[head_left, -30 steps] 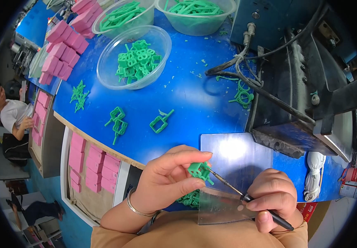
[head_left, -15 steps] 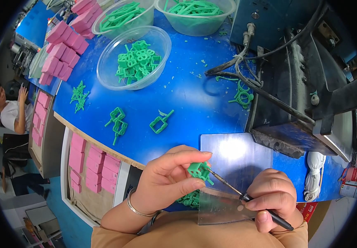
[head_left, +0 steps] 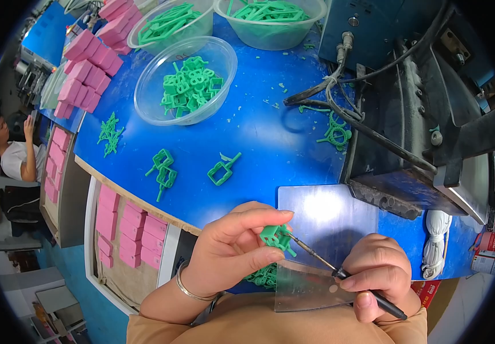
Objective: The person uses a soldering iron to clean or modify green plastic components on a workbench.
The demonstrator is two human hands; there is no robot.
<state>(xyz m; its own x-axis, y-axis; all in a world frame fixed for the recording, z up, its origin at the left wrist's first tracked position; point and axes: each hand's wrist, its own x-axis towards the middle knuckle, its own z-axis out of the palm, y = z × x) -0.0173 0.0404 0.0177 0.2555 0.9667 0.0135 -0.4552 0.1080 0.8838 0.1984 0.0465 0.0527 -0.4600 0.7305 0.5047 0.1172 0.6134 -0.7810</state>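
Head view: left hand pinches green part, right hand pokes with tool

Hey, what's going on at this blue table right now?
A person holds a small green plastic part in the left hand and touches it with the tip of a thin pen-like tool held in the right hand. More green parts fill a clear bowl on the blue table, with a few loose ones nearby.

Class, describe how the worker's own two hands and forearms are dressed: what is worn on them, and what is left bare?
Both hands are bare, without gloves. The left hand has a thin silver-coloured bangle round its wrist. The right hand shows no ring, watch or band. No sleeves reach the forearms; a tan garment shows at the lower edge.
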